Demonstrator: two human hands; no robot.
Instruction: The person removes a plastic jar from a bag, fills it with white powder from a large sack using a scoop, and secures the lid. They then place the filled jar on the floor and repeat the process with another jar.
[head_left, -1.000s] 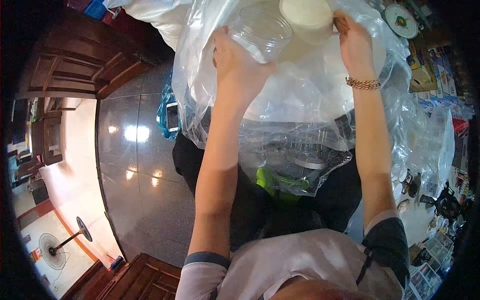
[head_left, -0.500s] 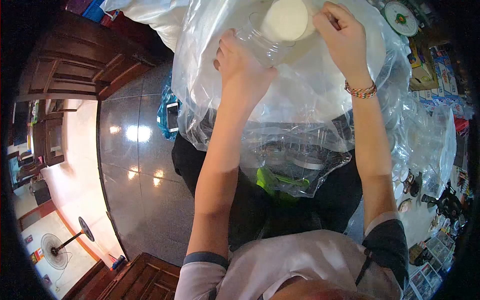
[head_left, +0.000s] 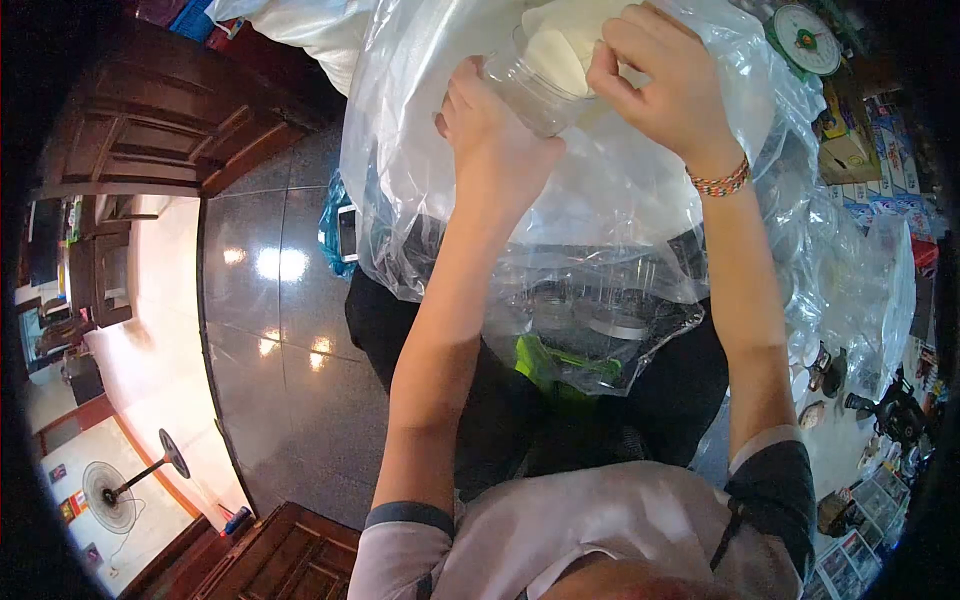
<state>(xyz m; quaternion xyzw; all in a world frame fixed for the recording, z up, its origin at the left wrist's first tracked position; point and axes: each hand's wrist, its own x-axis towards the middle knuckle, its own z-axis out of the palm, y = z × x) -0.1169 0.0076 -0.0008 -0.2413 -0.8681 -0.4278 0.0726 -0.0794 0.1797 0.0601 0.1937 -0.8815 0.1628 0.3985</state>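
Note:
My left hand [head_left: 495, 125] is wrapped round a clear plastic jar [head_left: 540, 105], which lies tilted with its mouth towards my right hand. My right hand [head_left: 655, 75] is closed on a scoop; its handle is hidden by my fingers. Cream-white powder [head_left: 560, 62] shows at the scoop, tipped at the jar's mouth. Both hands are above a large clear plastic bag [head_left: 610, 190] with white contents.
Near my lap, clear containers and a green object [head_left: 535, 360] show through plastic. A phone [head_left: 347, 233] lies at the left beside blue plastic. At the upper right is a dial scale [head_left: 805, 40]; boxes [head_left: 845, 150] stand below it. A fan [head_left: 110, 495] stands far left.
My right hand has moved left and turned, tipping the scoop from nearly level into the jar's mouth. My left hand has shifted slightly right with the jar.

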